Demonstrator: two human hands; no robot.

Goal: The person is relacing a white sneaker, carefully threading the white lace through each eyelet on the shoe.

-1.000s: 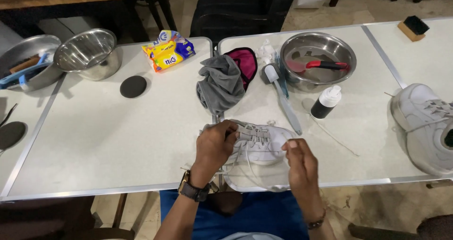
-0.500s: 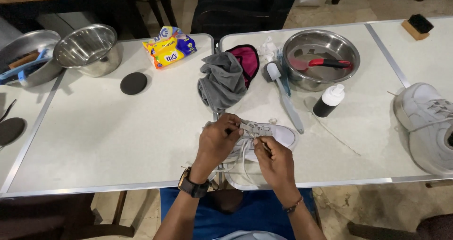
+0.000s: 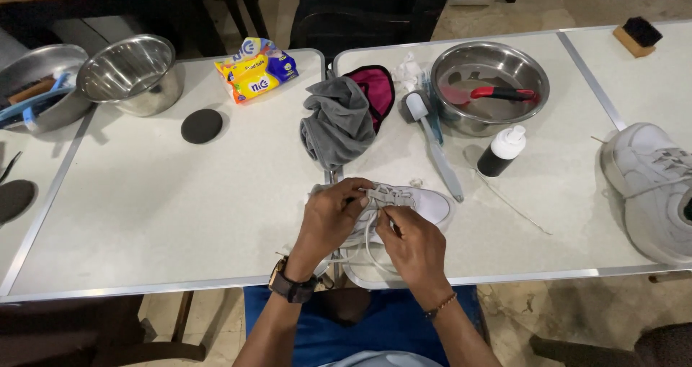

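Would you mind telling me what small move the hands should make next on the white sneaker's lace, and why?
Probably draw the lace snug through the eyelets. The left hand steadies the white sneaker at its upper, the right hand pinches the lace near the eyelets, and a slack loop hangs toward the table edge, so the lacing looks loose.

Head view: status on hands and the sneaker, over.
Left hand gripping white sneaker at its laces. Right hand pinching white lace beside it. Grey cloth just behind, long-handled brush to the right; neither touching.
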